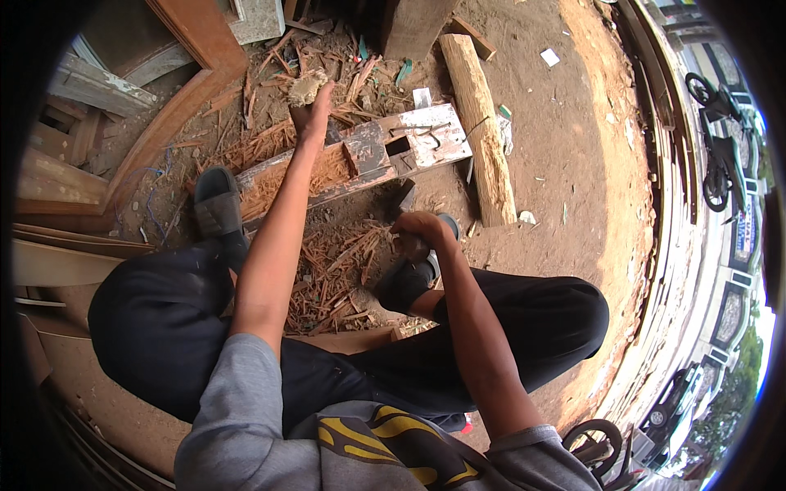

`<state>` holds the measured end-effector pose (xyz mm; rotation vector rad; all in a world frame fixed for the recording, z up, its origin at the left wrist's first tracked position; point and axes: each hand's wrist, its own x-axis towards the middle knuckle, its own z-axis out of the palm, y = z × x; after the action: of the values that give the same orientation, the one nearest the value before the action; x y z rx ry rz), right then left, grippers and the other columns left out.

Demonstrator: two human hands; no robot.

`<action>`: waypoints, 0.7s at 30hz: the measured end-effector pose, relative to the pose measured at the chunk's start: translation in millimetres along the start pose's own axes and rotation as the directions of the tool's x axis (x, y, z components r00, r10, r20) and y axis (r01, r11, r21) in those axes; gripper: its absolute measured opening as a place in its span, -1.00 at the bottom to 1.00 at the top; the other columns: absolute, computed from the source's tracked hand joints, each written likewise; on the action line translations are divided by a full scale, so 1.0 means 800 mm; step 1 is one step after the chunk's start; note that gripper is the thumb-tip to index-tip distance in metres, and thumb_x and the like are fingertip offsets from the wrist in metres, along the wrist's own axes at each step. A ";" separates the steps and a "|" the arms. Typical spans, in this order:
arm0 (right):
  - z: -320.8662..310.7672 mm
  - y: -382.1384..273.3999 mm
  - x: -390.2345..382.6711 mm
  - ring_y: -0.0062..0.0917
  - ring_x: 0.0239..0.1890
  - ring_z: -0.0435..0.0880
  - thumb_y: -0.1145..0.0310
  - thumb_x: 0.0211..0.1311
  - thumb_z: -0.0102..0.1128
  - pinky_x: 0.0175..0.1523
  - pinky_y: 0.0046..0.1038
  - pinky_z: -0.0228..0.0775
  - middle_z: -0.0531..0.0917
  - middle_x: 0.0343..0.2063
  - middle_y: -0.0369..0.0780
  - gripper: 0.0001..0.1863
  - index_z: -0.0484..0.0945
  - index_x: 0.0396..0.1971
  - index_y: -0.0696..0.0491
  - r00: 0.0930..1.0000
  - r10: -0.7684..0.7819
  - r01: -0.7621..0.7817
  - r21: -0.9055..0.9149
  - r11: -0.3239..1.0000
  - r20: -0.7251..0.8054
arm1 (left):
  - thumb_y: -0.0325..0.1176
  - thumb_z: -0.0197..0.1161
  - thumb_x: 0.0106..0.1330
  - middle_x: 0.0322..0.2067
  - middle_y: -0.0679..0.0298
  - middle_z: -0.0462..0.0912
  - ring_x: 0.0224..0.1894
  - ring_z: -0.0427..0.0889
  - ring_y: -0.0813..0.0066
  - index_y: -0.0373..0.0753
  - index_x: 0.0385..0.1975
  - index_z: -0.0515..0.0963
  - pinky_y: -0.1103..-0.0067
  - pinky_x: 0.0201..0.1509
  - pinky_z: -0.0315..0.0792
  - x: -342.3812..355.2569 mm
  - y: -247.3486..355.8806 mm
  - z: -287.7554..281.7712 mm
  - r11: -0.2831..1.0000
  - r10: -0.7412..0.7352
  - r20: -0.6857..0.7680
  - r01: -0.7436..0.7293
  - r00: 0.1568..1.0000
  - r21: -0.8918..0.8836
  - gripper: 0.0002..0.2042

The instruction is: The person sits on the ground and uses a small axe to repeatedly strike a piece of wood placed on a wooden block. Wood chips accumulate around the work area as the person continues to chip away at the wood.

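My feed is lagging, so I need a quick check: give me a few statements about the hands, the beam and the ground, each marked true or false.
1. The left hand is stretched out past the beam, at a pale clump. True.
2. The right hand is raised high above the head. False: it is low, near the right foot, closed on something too small to tell.
3. The beam has a rectangular hole cut in it. True.
4. The ground around the beam is swept clean. False: wood chips lie scattered about it.
5. A pale log lies by the beam's end. True.
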<state>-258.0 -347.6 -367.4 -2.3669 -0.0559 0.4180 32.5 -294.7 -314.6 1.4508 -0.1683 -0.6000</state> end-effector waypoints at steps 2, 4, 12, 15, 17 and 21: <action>-0.005 -0.002 0.007 -0.31 -0.26 0.60 0.50 -0.03 0.08 -0.21 -0.42 0.44 0.61 -0.35 -0.18 -0.74 0.59 -0.28 -0.04 0.988 0.088 -0.086 -0.022 0.996 0.124 | -0.14 0.20 0.15 -0.18 0.07 0.31 -0.11 0.29 0.34 -0.33 -0.16 0.31 0.46 -0.07 0.22 -0.002 0.004 0.001 0.996 0.039 0.043 -0.035 0.998 -0.085 -0.58; -0.015 -0.015 0.011 -0.31 -0.26 0.60 0.48 -0.03 0.08 -0.20 -0.42 0.44 0.62 -0.34 -0.17 -0.75 0.59 -0.29 -0.03 0.977 0.119 -0.105 -0.086 0.991 0.175 | -0.37 0.23 0.15 -0.72 0.42 0.28 -0.69 0.24 0.65 -0.16 -0.65 0.29 0.63 -0.58 0.14 -0.010 0.011 -0.003 0.965 0.103 0.077 -0.080 0.992 -0.251 -0.76; -0.037 -0.041 0.017 -0.35 -0.29 0.62 0.32 0.07 0.04 -0.21 -0.45 0.43 0.65 -0.35 -0.16 -0.75 0.60 -0.26 0.00 0.879 0.379 -0.433 0.150 0.889 0.288 | -0.34 0.25 0.14 -0.71 0.42 0.31 -0.67 0.26 0.67 -0.17 -0.61 0.33 0.63 -0.57 0.16 0.007 -0.017 -0.005 0.992 0.126 -0.029 -0.125 0.992 0.018 -0.78; -0.030 -0.035 0.011 -0.36 -0.30 0.61 0.36 0.07 0.03 -0.21 -0.46 0.42 0.64 -0.36 -0.17 -0.78 0.60 -0.29 0.03 0.948 0.270 -0.282 0.048 0.958 0.170 | -0.32 0.25 0.15 -0.70 0.43 0.32 -0.66 0.27 0.67 -0.19 -0.58 0.35 0.62 -0.58 0.16 0.005 -0.016 -0.004 0.990 0.139 0.043 -0.140 0.989 0.004 -0.79; -0.031 -0.039 0.013 -0.36 -0.29 0.60 0.40 0.06 0.04 -0.20 -0.47 0.41 0.64 -0.36 -0.17 -0.79 0.59 -0.31 0.04 0.927 0.321 -0.345 0.103 0.933 0.197 | -0.31 0.24 0.16 -0.68 0.45 0.33 -0.66 0.26 0.70 -0.21 -0.54 0.39 0.63 -0.59 0.14 0.003 -0.015 -0.005 0.986 0.153 0.070 -0.157 0.986 0.052 -0.81; -0.014 -0.009 0.006 -0.37 -0.27 0.61 0.38 0.06 0.05 -0.19 -0.48 0.41 0.64 -0.35 -0.16 -0.77 0.59 -0.28 0.04 0.981 0.134 -0.142 0.047 0.989 0.139 | -0.28 0.24 0.17 -0.68 0.45 0.46 -0.63 0.36 0.68 -0.27 -0.49 0.52 0.62 -0.57 0.21 0.007 -0.016 0.006 0.966 0.248 0.090 -0.254 0.964 0.052 -0.82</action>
<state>-249.2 -348.9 -356.8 -2.2912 0.0564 0.6394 31.0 -301.6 -327.7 1.4385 -0.4334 -0.4495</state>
